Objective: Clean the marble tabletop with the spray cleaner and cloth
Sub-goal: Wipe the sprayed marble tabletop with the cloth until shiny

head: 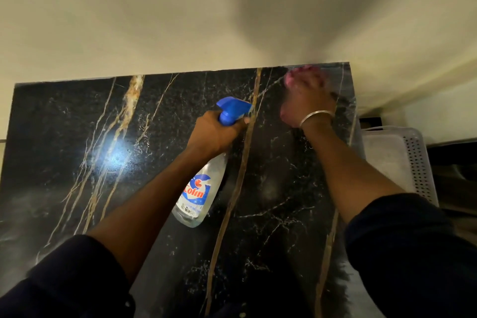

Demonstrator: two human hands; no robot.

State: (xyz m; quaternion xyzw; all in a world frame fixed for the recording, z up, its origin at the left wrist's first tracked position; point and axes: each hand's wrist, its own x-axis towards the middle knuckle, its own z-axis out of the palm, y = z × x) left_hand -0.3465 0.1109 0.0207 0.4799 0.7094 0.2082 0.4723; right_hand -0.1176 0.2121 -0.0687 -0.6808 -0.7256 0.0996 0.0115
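On glossy veined marble (77, 137), clear bottle (198, 193), pink cloth (293, 76)

white perforated basket (410, 162), cream wall (154, 20)

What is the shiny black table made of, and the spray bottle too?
The tabletop looks like polished black marble: gold and white veins, a bright glare spot. The spray bottle seems to be clear plastic, see-through with a printed label, and its trigger head is glossy blue plastic.
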